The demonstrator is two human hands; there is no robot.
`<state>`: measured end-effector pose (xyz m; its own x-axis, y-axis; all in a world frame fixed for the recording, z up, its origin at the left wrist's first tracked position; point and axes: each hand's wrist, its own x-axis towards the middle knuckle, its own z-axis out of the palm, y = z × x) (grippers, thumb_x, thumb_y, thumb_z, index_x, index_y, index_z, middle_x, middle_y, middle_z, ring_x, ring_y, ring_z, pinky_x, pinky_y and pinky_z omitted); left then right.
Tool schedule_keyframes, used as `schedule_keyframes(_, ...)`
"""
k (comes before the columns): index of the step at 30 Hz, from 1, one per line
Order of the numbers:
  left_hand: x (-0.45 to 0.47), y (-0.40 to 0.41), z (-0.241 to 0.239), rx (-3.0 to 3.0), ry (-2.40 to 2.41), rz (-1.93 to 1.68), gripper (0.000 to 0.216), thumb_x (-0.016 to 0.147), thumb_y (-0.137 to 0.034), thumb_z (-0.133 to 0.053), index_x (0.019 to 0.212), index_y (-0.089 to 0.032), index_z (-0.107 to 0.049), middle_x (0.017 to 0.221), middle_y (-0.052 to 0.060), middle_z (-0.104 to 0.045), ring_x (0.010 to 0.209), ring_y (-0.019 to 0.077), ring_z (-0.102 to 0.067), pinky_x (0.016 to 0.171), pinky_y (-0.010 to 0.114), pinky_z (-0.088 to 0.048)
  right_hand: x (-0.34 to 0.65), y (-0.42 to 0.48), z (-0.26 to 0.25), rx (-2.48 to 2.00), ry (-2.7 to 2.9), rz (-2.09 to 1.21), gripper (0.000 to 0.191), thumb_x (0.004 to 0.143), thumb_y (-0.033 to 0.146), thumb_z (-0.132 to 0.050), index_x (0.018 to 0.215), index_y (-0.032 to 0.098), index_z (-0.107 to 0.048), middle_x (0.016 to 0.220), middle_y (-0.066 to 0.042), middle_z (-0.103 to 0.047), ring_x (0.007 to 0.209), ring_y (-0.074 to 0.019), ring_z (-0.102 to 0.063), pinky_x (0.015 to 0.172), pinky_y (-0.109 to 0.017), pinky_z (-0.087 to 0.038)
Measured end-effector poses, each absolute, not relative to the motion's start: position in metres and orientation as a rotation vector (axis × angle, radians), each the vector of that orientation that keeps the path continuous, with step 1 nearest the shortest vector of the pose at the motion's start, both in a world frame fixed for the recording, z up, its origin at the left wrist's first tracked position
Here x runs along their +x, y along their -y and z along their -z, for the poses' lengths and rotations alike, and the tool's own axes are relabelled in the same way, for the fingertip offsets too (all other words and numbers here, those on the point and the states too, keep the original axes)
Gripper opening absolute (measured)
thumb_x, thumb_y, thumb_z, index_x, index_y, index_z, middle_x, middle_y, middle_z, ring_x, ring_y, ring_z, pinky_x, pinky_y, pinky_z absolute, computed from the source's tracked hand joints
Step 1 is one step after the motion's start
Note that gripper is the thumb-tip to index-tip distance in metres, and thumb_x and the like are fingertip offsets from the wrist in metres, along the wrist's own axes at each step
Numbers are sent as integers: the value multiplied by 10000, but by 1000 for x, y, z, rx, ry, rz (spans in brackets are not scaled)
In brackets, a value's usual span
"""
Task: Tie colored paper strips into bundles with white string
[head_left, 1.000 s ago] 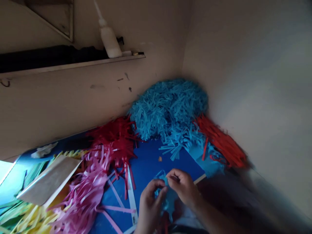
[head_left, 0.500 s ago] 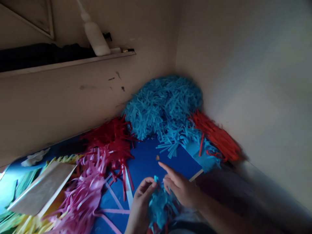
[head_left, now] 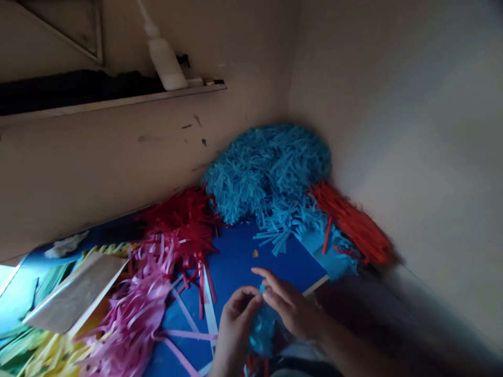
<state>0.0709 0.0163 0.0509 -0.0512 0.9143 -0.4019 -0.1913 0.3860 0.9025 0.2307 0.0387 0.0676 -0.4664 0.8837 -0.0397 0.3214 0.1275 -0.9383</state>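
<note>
Low in front of me, my left hand (head_left: pixel 239 317) pinches the top end of a light-blue fringed tissue-paper strip (head_left: pixel 262 332) between thumb and fingertips. A small blue tip pokes up between the two hands. My right hand (head_left: pixel 288 303) meets the left at that tip, its thumb and a finger closed on the paper while the index finger stretches out above. The rest of the blue fringe hangs beneath the hands, partly hidden by them. A few red strips (head_left: pixel 251 364) show below it, near my lap.
A large light-blue fringe pile (head_left: pixel 271 167) fills the corner of the blue table (head_left: pixel 236 246), with orange-red fringe (head_left: pixel 353 225) to its right. Dark-red (head_left: pixel 181 214), pink (head_left: pixel 137 309) and yellow fringe (head_left: pixel 58 356) lie left, beside a folded sheet (head_left: pixel 76 293). A white bottle (head_left: pixel 167 63) stands on the shelf.
My right hand has moved in to the left hand and its fingers have come onto the blue tip. The view has shifted slightly, with the surroundings a little further right.
</note>
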Motion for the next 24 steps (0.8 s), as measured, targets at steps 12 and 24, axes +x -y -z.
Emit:
schedule_keyframes(12,77,-2,-56,1352,-1748,-1145,139,701,-326,-675,787,-228,-628,769,35,-704,751,232,-669,707,351,-522,232,-33,-65,-1158,2005,-1199,196,988,282,-419,1084,208,-574,993,-69,-685,928,-205,-640,786,-282,-458)
schedule_keyframes(24,49,10,-70,1918,-1466,-966,148,867,-277,-578,801,-247,-707,846,49,-731,775,169,-704,703,238,-549,339,-103,-158,-1265,1287,-1066,459,993,520,-367,807,178,-611,453,91,-401,391,-42,-384,530,-277,-361)
